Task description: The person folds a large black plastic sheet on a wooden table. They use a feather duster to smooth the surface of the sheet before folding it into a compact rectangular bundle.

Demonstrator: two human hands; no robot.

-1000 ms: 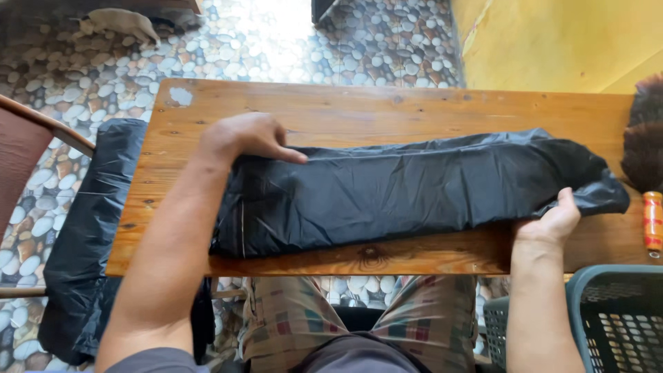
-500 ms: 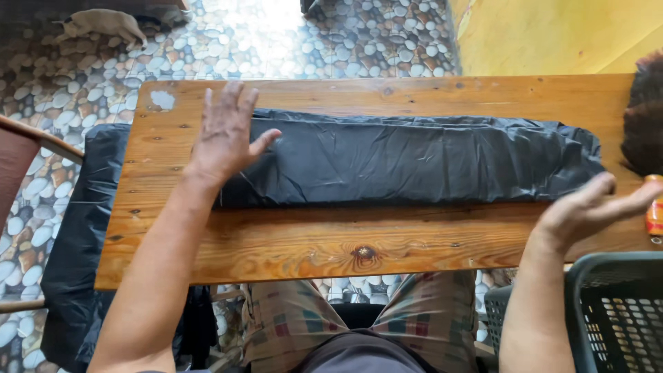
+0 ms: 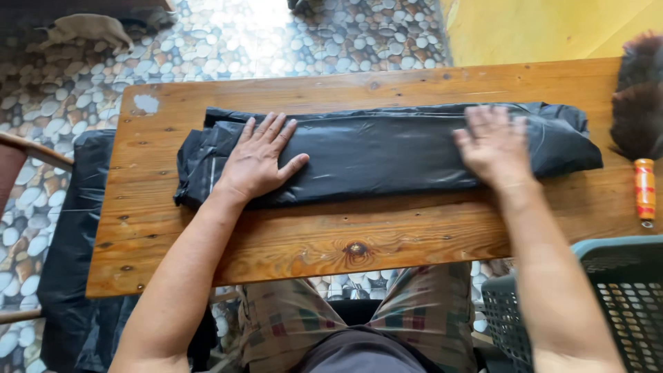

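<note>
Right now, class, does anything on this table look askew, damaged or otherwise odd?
Little stands out. The folded black plastic sheet lies flat under the left hand and right hand; only its left end is bunched unevenly. The wooden table has a pale blotch.

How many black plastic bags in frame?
2. One folded black bag lies on the wooden table under the left hand and right hand; another black bag hangs beside the table's left end.

- the right hand (image 3: pixel 492 144) is smeared with motion blur, so you can't make out the fingers
- both palms cover patches of the folded black plastic sheet (image 3: pixel 387 153)
- feather duster (image 3: pixel 639 103) at the table's (image 3: pixel 290 242) right end runs off frame
- green plastic basket (image 3: pixel 608 304) is cut off at the bottom right
- more black plastic (image 3: pixel 69 262) by the table's left edge runs out of frame at the bottom
</note>
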